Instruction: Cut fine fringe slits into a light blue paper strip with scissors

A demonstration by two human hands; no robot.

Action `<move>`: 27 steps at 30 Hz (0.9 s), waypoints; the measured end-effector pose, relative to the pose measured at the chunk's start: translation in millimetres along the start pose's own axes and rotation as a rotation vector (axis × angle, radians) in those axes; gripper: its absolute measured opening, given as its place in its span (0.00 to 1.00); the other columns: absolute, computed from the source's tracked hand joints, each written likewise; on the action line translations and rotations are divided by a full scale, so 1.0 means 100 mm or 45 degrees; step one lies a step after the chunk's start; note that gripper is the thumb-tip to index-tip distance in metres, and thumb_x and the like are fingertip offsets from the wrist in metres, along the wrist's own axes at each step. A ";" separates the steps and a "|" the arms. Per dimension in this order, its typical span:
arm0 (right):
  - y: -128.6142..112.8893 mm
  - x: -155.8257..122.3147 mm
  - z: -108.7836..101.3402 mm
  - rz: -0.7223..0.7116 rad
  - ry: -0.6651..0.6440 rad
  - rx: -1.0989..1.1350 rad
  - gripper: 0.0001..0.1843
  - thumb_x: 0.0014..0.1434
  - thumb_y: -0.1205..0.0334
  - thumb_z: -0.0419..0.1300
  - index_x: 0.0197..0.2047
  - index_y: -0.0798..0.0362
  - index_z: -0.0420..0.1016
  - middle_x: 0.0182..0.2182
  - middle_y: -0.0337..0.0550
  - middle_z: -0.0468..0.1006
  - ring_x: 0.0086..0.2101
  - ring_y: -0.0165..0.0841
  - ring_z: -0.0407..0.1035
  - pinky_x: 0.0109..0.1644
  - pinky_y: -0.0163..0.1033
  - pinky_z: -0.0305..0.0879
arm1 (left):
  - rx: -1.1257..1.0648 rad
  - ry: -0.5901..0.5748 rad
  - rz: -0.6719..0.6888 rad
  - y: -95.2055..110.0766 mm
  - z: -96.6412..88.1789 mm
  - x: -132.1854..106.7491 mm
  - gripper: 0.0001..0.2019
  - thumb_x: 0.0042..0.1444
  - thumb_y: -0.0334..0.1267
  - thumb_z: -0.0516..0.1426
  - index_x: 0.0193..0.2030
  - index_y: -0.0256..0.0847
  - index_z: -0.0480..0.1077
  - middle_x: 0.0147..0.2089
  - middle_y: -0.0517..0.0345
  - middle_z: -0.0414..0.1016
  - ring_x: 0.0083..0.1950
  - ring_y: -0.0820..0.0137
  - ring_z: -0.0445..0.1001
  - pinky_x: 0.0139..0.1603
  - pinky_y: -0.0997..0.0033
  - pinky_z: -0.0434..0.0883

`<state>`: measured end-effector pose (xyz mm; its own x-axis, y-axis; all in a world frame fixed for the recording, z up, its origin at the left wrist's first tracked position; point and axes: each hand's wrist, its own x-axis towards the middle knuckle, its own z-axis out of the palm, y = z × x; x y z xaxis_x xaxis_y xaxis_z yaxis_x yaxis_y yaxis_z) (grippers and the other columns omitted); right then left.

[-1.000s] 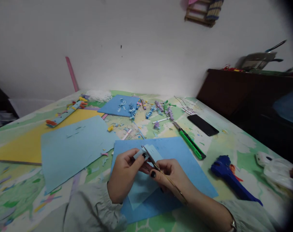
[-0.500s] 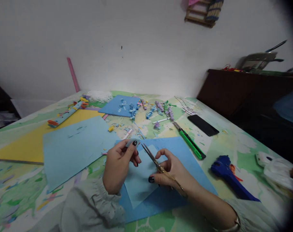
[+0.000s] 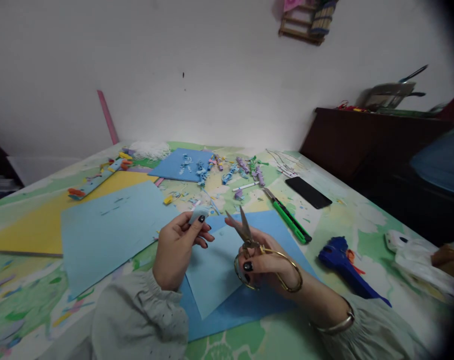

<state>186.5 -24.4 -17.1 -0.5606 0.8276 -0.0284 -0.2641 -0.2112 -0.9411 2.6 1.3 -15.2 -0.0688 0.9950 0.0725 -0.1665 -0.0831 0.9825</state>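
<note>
Between the thumb and fingers of my left hand [image 3: 178, 245] is a small light blue piece of foam sheet [image 3: 200, 213]. My right hand [image 3: 268, 260] holds gold-handled scissors [image 3: 246, 235], their blades parted and pointing up and away. A gap separates the blades from the blue piece. Below both hands, a light blue square sheet [image 3: 212, 280] lies on a larger mid-blue sheet [image 3: 219, 325]. To the left, a big light blue sheet [image 3: 107, 235] with thin scraps on it overlaps a yellow sheet [image 3: 28, 230].
Right of the sheets lie a green utility knife [image 3: 290, 220], a black phone [image 3: 308, 192] and a blue glue gun [image 3: 347, 270]. Rolled foam figures [image 3: 230, 174], a blue sheet [image 3: 170, 170] and white string [image 3: 150, 149] are at the back. Foam scraps litter the patterned tablecloth [image 3: 35, 300].
The scissors have turned in my right hand, and their blades have spread wider and moved away from the blue piece. My left hand still pinches it. The view has shifted slightly right.
</note>
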 end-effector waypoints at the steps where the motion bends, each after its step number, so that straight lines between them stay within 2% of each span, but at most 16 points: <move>1: 0.00 0.00 0.00 -0.023 -0.004 0.024 0.41 0.45 0.63 0.62 0.62 0.53 0.51 0.20 0.35 0.69 0.18 0.25 0.60 0.18 0.29 0.55 | -0.001 -0.011 0.001 0.00 0.00 0.00 0.10 0.48 0.40 0.59 0.33 0.35 0.70 0.25 0.60 0.73 0.24 0.72 0.73 0.21 0.77 0.66; 5: 0.05 0.04 -0.01 -0.087 0.084 -0.098 0.34 0.41 0.62 0.66 0.51 0.55 0.57 0.22 0.37 0.73 0.21 0.28 0.63 0.23 0.32 0.58 | 0.012 -0.029 0.018 -0.02 0.00 0.01 0.11 0.48 0.40 0.60 0.35 0.36 0.69 0.27 0.57 0.76 0.24 0.72 0.74 0.22 0.76 0.66; 7: 0.07 0.07 -0.02 -0.078 0.193 -0.220 0.31 0.39 0.63 0.69 0.43 0.52 0.55 0.25 0.37 0.74 0.23 0.27 0.65 0.26 0.31 0.58 | 0.010 -0.033 0.028 -0.01 0.00 0.01 0.11 0.47 0.40 0.60 0.35 0.36 0.68 0.28 0.56 0.78 0.25 0.72 0.74 0.22 0.76 0.67; 9: 0.09 0.09 -0.03 -0.046 0.234 -0.315 0.30 0.36 0.63 0.70 0.37 0.51 0.54 0.27 0.38 0.75 0.24 0.27 0.67 0.27 0.31 0.59 | 0.014 -0.041 0.028 0.00 0.00 0.00 0.11 0.47 0.41 0.60 0.35 0.36 0.68 0.28 0.55 0.78 0.25 0.72 0.74 0.23 0.76 0.67; 11: 0.09 0.10 -0.04 0.001 0.251 -0.426 0.27 0.36 0.62 0.71 0.33 0.52 0.56 0.24 0.37 0.74 0.23 0.27 0.66 0.26 0.30 0.58 | 0.036 -0.041 0.015 0.02 0.00 0.00 0.10 0.48 0.41 0.60 0.33 0.35 0.69 0.27 0.55 0.77 0.25 0.72 0.73 0.23 0.76 0.67; 15: 0.07 0.10 -0.04 0.057 0.339 -0.568 0.17 0.41 0.57 0.68 0.23 0.57 0.64 0.16 0.35 0.68 0.19 0.25 0.62 0.23 0.30 0.57 | 0.086 -0.038 -0.001 0.04 0.00 -0.01 0.08 0.47 0.38 0.60 0.26 0.35 0.69 0.21 0.59 0.73 0.21 0.75 0.70 0.21 0.78 0.65; 17: 0.06 0.10 -0.03 0.058 0.347 -0.566 0.17 0.43 0.54 0.66 0.21 0.58 0.65 0.15 0.36 0.67 0.17 0.25 0.61 0.21 0.30 0.57 | 0.098 -0.060 0.002 0.06 0.01 -0.01 0.08 0.47 0.37 0.60 0.24 0.35 0.69 0.19 0.62 0.71 0.19 0.76 0.68 0.20 0.78 0.64; 22: 0.11 0.10 -0.03 0.046 0.372 -0.519 0.19 0.42 0.52 0.66 0.19 0.56 0.62 0.11 0.31 0.61 0.13 0.21 0.53 0.14 0.27 0.48 | 0.105 -0.114 0.002 0.09 0.01 -0.03 0.08 0.48 0.38 0.59 0.24 0.36 0.68 0.16 0.66 0.64 0.16 0.78 0.63 0.16 0.80 0.60; 27: 0.10 0.04 -0.03 0.033 0.268 -0.463 0.21 0.47 0.48 0.62 0.17 0.56 0.63 0.10 0.33 0.62 0.12 0.22 0.55 0.14 0.27 0.51 | 0.048 -0.126 0.012 0.08 -0.02 -0.02 0.08 0.50 0.37 0.58 0.24 0.37 0.66 0.16 0.67 0.63 0.16 0.79 0.63 0.16 0.81 0.60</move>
<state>183.6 -21.4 -27.1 -0.3808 0.9206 -0.0866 0.0636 -0.0674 -0.9957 -0.4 -1.6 -7.4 0.0274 0.9949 0.0968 -0.1293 -0.0925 0.9873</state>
